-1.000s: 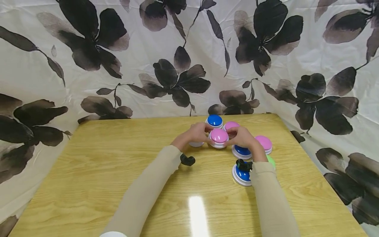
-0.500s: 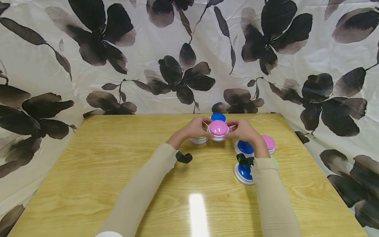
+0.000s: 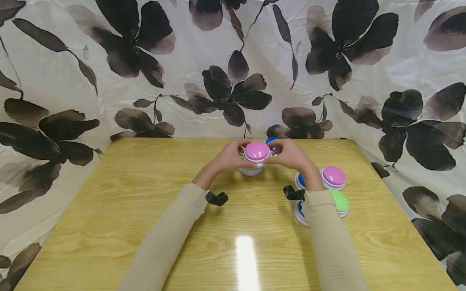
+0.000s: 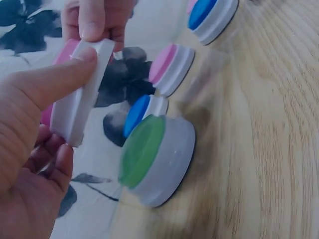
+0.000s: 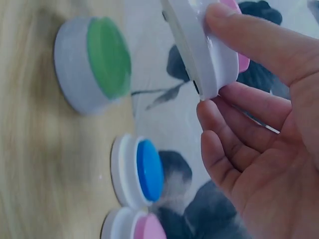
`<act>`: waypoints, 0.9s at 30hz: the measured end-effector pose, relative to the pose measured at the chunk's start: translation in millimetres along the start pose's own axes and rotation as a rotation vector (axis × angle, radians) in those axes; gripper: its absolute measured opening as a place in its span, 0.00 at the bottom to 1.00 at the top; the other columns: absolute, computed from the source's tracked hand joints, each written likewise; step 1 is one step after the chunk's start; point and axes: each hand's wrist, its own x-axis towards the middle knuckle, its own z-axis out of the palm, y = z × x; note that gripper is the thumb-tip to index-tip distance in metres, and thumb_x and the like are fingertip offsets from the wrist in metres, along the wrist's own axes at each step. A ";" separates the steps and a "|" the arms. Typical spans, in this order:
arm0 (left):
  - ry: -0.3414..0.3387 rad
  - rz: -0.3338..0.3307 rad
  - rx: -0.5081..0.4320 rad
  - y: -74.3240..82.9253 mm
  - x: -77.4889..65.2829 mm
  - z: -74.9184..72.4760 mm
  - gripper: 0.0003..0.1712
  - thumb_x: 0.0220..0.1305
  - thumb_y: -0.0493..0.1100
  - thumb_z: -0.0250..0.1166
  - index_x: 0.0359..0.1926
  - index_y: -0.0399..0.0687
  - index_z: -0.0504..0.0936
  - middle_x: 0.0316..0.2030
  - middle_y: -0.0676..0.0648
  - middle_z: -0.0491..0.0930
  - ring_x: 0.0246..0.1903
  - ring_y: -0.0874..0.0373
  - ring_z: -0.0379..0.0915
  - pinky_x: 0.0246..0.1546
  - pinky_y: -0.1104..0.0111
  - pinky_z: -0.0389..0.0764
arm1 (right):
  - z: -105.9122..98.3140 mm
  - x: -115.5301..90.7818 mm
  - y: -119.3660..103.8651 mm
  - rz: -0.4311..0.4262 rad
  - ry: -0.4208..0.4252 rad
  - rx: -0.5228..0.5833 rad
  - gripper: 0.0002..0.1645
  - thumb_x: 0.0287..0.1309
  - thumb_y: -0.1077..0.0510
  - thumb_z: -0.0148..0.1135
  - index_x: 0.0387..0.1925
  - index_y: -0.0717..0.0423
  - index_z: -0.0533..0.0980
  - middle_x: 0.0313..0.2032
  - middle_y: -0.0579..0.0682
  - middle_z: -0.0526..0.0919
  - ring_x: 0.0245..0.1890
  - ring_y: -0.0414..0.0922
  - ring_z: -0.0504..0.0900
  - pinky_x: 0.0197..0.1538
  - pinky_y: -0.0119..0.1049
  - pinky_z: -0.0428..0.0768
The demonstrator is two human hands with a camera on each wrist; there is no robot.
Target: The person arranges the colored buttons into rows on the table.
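Note:
Between my two hands is a pink dome push button (image 3: 257, 150) with a white base, raised off the table. My left hand (image 3: 231, 157) grips its left side, thumb on the white rim. The right hand (image 3: 291, 154) pinches the opposite side. Just below stands a green push button (image 4: 144, 154) on the table, apart from the held one in both wrist views; in the head view its top is mostly covered. Behind the right hand, a blue push button (image 5: 149, 169) and another pink push button (image 5: 151, 228) stand side by side, largely hidden in the head view.
Right of my forearm are a pink button (image 3: 334, 176) and a green button (image 3: 339, 201). Two blue buttons, one (image 3: 300, 181) farther back and one (image 3: 300, 212) nearer, are partly covered by the right arm. Floral cloth (image 3: 174, 52) hangs behind the wooden table (image 3: 145, 234).
Both hands have lifted the pink button off the table and carried it left, from in front of the blue one to above the green one. The head view has shifted slightly.

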 end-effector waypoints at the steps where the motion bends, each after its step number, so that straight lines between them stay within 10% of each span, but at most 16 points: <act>1: 0.014 -0.006 0.007 -0.1 -2.1 -2.0 0.44 0.42 0.48 0.82 0.61 0.41 0.74 0.49 0.48 0.77 0.42 0.55 0.72 0.45 0.65 0.76 | 1.5 2.2 -3.0 -0.012 -0.004 0.000 0.36 0.42 0.51 0.80 0.54 0.60 0.78 0.42 0.52 0.82 0.41 0.49 0.79 0.42 0.40 0.78; 27: 0.092 -0.098 0.017 -42.9 -39.0 -54.8 0.42 0.40 0.46 0.83 0.58 0.41 0.78 0.46 0.46 0.78 0.42 0.52 0.72 0.41 0.63 0.75 | 58.2 56.2 -33.9 -0.057 -0.153 -0.050 0.38 0.44 0.48 0.79 0.58 0.55 0.77 0.52 0.49 0.81 0.46 0.50 0.75 0.46 0.41 0.79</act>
